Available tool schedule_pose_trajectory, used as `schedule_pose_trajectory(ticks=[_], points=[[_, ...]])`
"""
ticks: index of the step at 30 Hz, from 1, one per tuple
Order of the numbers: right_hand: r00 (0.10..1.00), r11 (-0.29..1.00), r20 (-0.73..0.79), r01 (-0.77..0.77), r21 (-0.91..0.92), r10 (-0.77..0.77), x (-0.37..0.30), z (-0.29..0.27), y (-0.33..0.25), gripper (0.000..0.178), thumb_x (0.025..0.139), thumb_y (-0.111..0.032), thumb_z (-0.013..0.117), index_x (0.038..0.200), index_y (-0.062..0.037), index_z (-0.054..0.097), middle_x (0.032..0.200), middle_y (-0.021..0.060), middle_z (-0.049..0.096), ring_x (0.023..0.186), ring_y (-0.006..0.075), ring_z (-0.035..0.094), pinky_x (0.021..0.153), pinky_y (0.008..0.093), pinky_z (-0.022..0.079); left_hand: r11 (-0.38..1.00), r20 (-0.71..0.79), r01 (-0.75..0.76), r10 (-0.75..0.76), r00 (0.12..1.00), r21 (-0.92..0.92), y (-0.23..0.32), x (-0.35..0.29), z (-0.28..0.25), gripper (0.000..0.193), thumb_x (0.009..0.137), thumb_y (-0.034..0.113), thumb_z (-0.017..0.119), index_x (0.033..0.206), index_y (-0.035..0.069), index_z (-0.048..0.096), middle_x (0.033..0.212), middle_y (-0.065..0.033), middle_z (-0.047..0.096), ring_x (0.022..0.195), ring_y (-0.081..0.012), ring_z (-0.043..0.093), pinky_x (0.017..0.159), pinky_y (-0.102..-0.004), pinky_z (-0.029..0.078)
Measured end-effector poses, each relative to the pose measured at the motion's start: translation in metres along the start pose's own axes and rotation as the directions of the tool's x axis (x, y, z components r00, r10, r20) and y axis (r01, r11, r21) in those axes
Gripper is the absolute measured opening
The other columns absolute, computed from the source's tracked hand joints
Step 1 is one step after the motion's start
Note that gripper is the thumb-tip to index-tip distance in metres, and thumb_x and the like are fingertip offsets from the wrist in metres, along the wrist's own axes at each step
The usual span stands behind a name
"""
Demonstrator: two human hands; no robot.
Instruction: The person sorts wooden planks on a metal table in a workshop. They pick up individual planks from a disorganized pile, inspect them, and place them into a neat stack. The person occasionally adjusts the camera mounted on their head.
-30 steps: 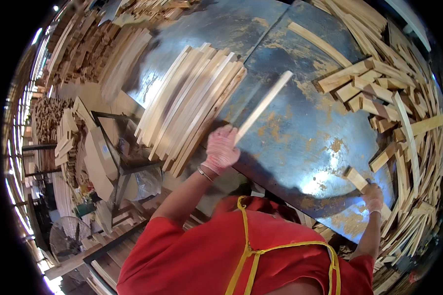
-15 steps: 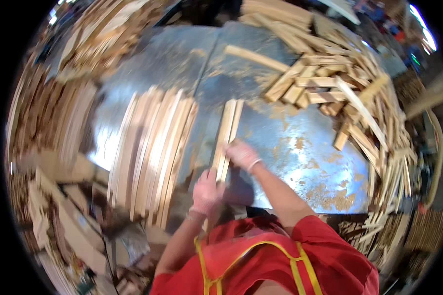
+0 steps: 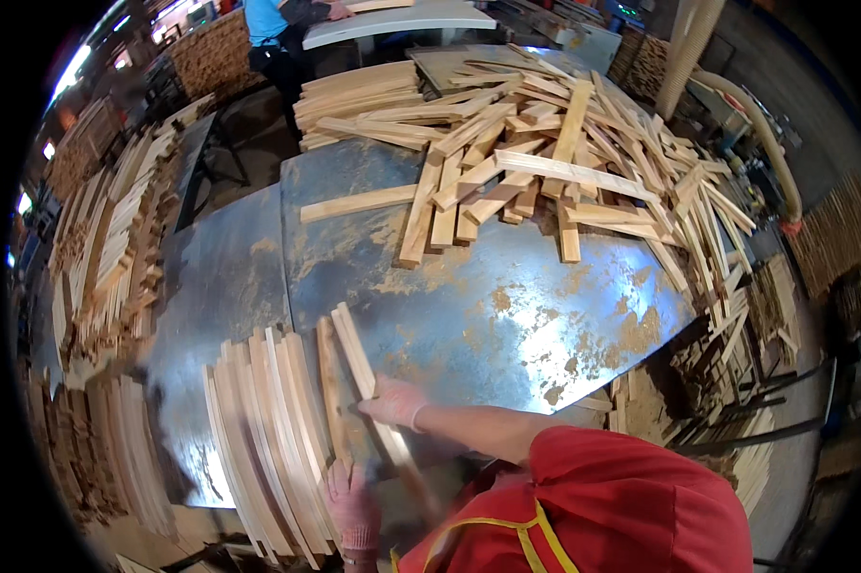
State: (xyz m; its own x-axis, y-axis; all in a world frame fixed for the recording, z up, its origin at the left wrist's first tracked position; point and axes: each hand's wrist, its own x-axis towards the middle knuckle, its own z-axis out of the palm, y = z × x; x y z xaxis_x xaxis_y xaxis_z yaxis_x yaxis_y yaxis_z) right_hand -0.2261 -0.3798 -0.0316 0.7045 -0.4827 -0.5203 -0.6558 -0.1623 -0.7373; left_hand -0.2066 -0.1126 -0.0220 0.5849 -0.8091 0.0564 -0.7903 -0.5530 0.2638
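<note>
The pink-gloved right hand [image 3: 395, 403] closes around long, straight, pale wood [image 3: 356, 358] slanting over the blue-grey metal table [image 3: 450, 325], while the pink-gloved left hand [image 3: 351, 504], fingers extended, lies beside a row of pale wooden strips [image 3: 268, 430].

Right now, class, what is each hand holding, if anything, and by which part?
The right hand holds a wooden strip near its middle; whether the left hand grips anything cannot be told.
</note>
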Motion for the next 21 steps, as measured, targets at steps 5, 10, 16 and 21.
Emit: schedule_pose_trajectory(ticks=[5,10,16,21], points=[[0.939,0.956,0.178,0.289,0.055,-0.294,0.024,0.092,-0.001,0.059,0.090,-0.031,0.074,0.138,-0.0021,0.056,0.112,0.0246,0.076,0.101,0.0383,0.074,0.086,0.0454,0.057,0.625,-0.118,0.161,-0.380,0.917,-0.764,-0.018,0.000,-0.003,0.065,0.085,-0.005,0.060,0.149,-0.002,0.053,0.139,-0.0200,0.065,0.125,-0.0312,0.064,0.106,-0.0420,0.052],[0.673,0.600,0.485,-0.076,0.797,-0.559,0.014,0.039,0.024,0.028,0.093,-0.025,0.071,0.113,-0.0059,0.067,0.087,0.0021,0.066,0.075,0.0110,0.057,0.065,0.0321,0.049,-0.070,0.122,0.102,-0.421,0.899,-0.992,0.015,0.057,-0.022,0.069,0.087,0.004,0.067,0.153,-0.001,0.047,0.125,-0.0122,0.069,0.105,-0.0280,0.071,0.092,-0.0417,0.060],[0.835,0.703,0.433,-0.080,0.706,-0.340,-0.088,-0.121,0.064,0.050,0.090,-0.028,0.082,0.132,-0.0049,0.068,0.103,0.0033,0.073,0.094,0.0146,0.067,0.083,0.0326,0.054,-0.131,0.245,0.246,0.021,0.969,-0.960,0.130,0.168,-0.009,0.074,0.092,-0.003,0.068,0.160,-0.002,0.039,0.148,-0.0175,0.057,0.132,-0.0304,0.060,0.113,-0.0446,0.050],[0.984,0.781,0.063,0.091,0.618,-0.165,-0.093,-0.344,0.104,0.055,0.088,-0.033,0.085,0.132,-0.0046,0.066,0.108,0.0061,0.073,0.099,0.0171,0.067,0.091,0.0352,0.057,0.254,0.244,0.210,0.107,0.964,-0.944,0.228,0.272,0.004,0.077,0.092,-0.005,0.069,0.162,-0.003,0.037,0.160,-0.0191,0.050,0.148,-0.0281,0.049,0.124,-0.0433,0.040]])
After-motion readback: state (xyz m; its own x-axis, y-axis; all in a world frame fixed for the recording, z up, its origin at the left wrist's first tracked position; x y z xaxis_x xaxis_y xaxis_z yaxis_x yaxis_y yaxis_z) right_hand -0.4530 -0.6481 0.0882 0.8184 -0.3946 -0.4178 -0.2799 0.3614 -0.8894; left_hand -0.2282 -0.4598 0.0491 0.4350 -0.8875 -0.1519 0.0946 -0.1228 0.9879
